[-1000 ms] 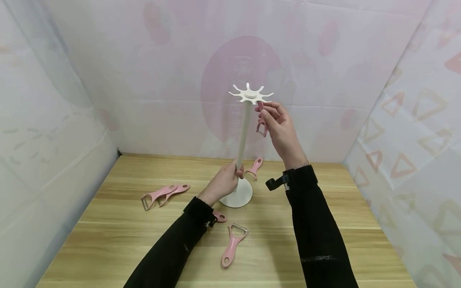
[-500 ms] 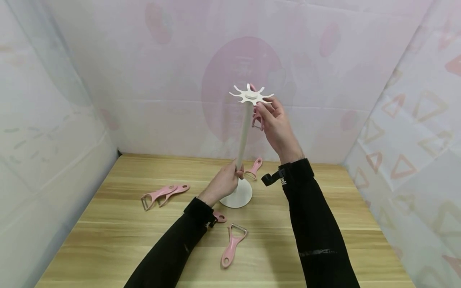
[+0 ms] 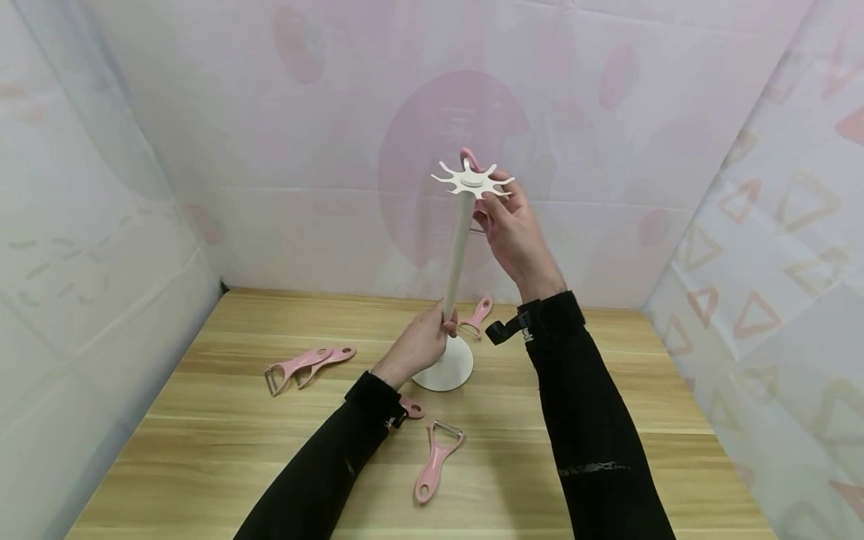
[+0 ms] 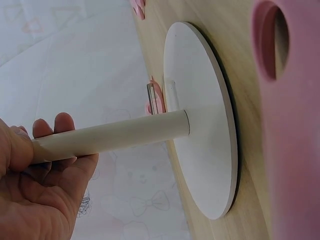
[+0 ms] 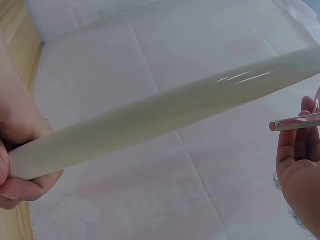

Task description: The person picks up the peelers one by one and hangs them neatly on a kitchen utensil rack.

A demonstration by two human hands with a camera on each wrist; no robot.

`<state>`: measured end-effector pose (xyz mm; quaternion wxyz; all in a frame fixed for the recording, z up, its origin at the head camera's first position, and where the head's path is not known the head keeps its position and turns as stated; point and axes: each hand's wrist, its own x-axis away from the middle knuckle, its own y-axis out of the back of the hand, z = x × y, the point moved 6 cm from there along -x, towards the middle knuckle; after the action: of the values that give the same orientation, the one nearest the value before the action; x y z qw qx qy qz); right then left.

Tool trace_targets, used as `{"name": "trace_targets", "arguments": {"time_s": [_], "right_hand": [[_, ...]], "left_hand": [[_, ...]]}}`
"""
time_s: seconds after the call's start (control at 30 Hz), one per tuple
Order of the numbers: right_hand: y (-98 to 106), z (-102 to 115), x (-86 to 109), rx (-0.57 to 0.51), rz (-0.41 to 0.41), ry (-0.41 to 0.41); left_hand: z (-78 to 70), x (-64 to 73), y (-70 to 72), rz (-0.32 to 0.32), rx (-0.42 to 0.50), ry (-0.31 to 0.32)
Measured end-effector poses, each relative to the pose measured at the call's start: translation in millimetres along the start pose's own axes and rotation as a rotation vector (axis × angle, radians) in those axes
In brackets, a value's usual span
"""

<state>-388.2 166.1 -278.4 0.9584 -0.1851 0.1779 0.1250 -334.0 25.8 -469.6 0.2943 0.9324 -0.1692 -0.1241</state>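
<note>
In the head view my left hand grips the white pole of a hook stand low down, just above its round base. The left wrist view shows the fingers curled around the pole. Up by the star-shaped hook top, my right hand holds a pink peeler. The peeler's handle end rises behind a rear prong; whether the prong passes through its hole I cannot tell. Its metal blade end hangs below, beside the pole, in the right wrist view. The right fingers hide most of the handle.
Two overlapping peelers lie left on the wooden table. Another peeler is behind the base, and one lies in front. My left sleeve partly covers a further peeler. A patterned cloth wall stands behind.
My right hand has moved slightly left and up, carrying the peeler from the front right of the hook top to behind a rear prong. The left hand stays on the pole.
</note>
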Motion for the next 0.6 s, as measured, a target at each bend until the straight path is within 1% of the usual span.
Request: {"name": "trace_targets", "arguments": {"time_s": [0.27,0.43,0.6], "right_hand": [[-1.9,1.1,2.8,-0.005,0.022,0.002],[-2.7,0.1,4.8,0.013,0.064,0.003],[-4.1,-3.1,4.1,-0.007,0.118,0.018]], "left_hand": [[-0.9,-0.1,-0.1,-0.002,0.011,0.002],[-0.6,0.1,-0.1,-0.008,0.011,0.004],[2.3,-0.6,-0.1,0.002,0.029,-0.001]]}}
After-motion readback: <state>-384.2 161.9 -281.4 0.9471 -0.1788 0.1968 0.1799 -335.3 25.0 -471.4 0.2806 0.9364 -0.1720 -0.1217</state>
